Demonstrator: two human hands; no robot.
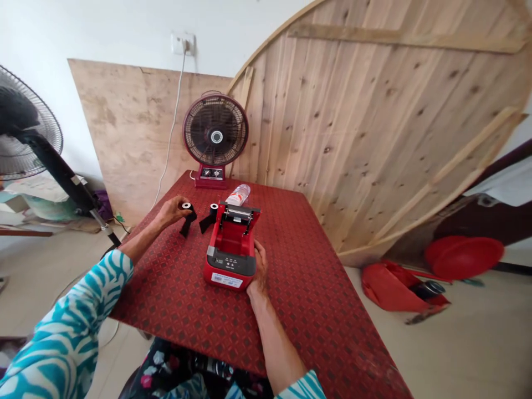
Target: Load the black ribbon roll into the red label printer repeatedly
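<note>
A red and black label printer [230, 244] sits on the patterned red table with its lid raised and its red inner bay showing. My right hand [259, 267] is against the printer's right side, fingers partly hidden behind it. To the left of the printer, my left hand [174, 210] pinches a small black roll [189, 215] with a white core, and a loose black strip hangs from it. A second black roll [211, 213], also with a loose strip, stands between that hand and the printer.
Behind the printer a clear plastic bottle [238, 195] lies on the table [299, 299]. A dark red fan [216, 138] stands at the table's far edge. A standing fan [62, 160] is at left. On the floor at right lie a red bag [386, 288] and red basin [465, 256].
</note>
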